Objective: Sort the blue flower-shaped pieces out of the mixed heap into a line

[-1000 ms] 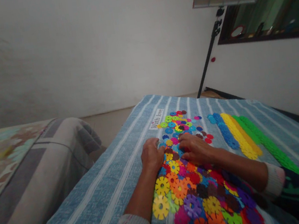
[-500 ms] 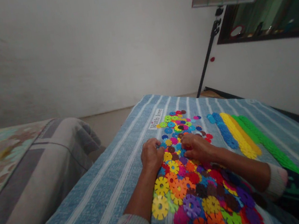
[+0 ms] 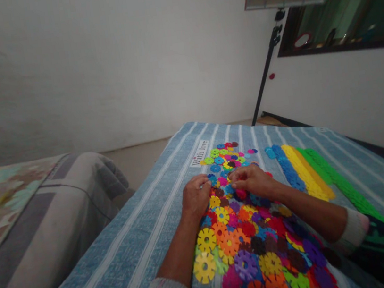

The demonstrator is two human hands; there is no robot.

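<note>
Bright, notched discs (image 3: pixel 248 229) overlapped.
Left hand (image 3: pixel 195 196) and right hand (image 3: pixel 254 181) curled inward there; whether either pinched one, I couldn't tell.

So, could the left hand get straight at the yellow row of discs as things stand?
Probably not: the right hand and blue row of discs lie between the left hand and yellow row.

Notched discs (image 3: pixel 248 229) of many colours lie overlapping on the cloth (image 3: pixel 146 226), thinning toward its far edge — a blue row (image 3: pixel 287 168), yellow row (image 3: pixel 301 171) and green row (image 3: pixel 344 184) sit nearer its right edge.
</note>
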